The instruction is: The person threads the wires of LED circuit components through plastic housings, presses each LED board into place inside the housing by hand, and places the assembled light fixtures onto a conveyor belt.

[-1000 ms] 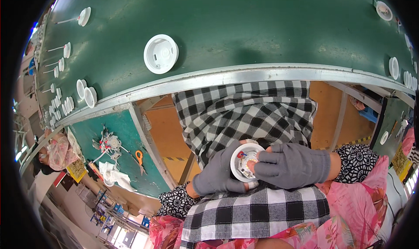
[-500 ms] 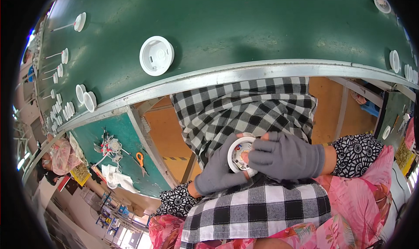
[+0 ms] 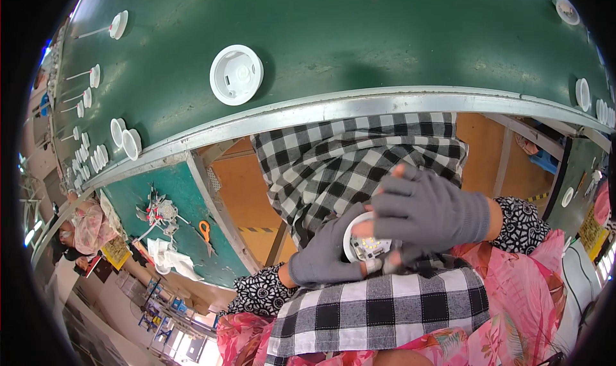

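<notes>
Both my hands wear grey fingerless gloves and meet over my lap, on a black-and-white checked apron [image 3: 359, 167]. My left hand [image 3: 324, 257] cups a round white lamp housing [image 3: 367, 244] from below; small yellow chips show inside it. My right hand [image 3: 430, 215] lies over the housing's right side, fingers spread across its rim. Another round white housing [image 3: 236, 74] rests alone on the green conveyor belt [image 3: 359, 38] beyond my knees.
A metal rail [image 3: 359, 106] edges the belt. Several white parts line the belt's far left [image 3: 122, 135] and right [image 3: 582, 94]. A lower green bench [image 3: 138, 192] holds orange scissors [image 3: 205, 230], cloth and small parts. Another person [image 3: 83, 228] sits at far left.
My right hand has shifted up and over the housing, covering more of it. The view has drifted slightly, so the belt's housing sits lower and further left in the picture.
</notes>
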